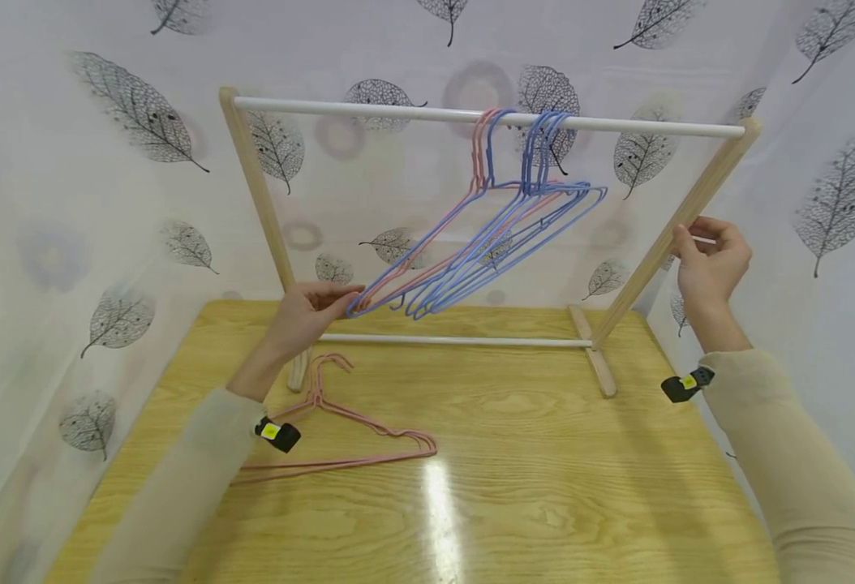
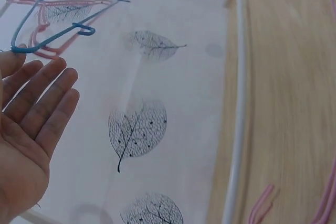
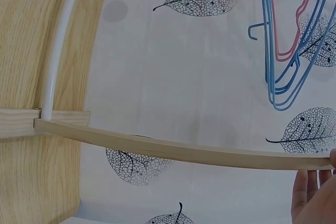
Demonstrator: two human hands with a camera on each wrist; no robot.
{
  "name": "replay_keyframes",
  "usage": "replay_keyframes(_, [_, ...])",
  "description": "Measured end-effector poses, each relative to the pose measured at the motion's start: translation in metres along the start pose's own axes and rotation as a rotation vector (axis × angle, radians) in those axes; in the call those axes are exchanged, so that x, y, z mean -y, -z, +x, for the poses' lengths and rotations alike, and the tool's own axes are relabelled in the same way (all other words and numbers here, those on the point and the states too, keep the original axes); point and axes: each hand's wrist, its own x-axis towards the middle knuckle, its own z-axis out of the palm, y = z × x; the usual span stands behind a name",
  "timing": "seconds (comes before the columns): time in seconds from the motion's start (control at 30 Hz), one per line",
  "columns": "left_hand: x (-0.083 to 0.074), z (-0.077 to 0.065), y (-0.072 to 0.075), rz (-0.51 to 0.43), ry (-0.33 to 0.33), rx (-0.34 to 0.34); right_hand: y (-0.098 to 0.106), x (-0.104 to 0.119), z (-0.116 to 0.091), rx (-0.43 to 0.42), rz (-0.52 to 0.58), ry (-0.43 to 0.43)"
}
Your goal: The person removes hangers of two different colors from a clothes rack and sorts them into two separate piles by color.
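My left hand [image 1: 309,315] pinches the near left corner of a blue hanger [image 1: 416,235], thumb at the blue wire. Its fingertips reach pink hangers [image 2: 46,52] beside it. These and several more blue hangers [image 1: 464,284] hang by their hooks from the white top rail [image 1: 413,113] of a rack. On the right, my right hand [image 1: 715,261] holds the rack's wooden upright [image 1: 642,251], thumb in front and fingers behind. Only part of that hand [image 3: 316,195] appears in the right wrist view, at the wood's edge.
Pink hangers [image 1: 369,422] lie on the wooden table [image 1: 544,487], left of the middle and partly behind my left forearm. A white lower bar [image 1: 457,341] joins the rack's wooden feet [image 1: 594,353]. Leaf-print sheeting [image 1: 48,235] surrounds the table's back and sides.
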Motion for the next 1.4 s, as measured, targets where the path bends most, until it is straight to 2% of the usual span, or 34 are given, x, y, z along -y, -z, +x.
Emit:
replay_keyframes(0.37, [-0.015,0.019,-0.018,0.006,-0.030,0.023,0.001,0.002,-0.001,0.002,-0.043,-0.007])
replay_keyframes(0.77, [-0.028,0.034,-0.032,-0.037,-0.009,0.091,0.002,0.002,-0.001,0.000,-0.051,0.012])
replay_keyframes(1.03, [-0.026,0.035,-0.037,0.059,-0.028,0.092,0.003,0.003,-0.002,0.004,-0.094,-0.004])
replay_keyframes(1.23, [-0.023,0.031,-0.029,0.051,-0.028,0.034,0.002,0.000,-0.002,0.003,-0.100,0.024])
replay_keyframes(1.4, [-0.023,0.029,-0.021,0.141,-0.093,-0.099,0.002,-0.001,-0.002,-0.002,-0.091,0.048])
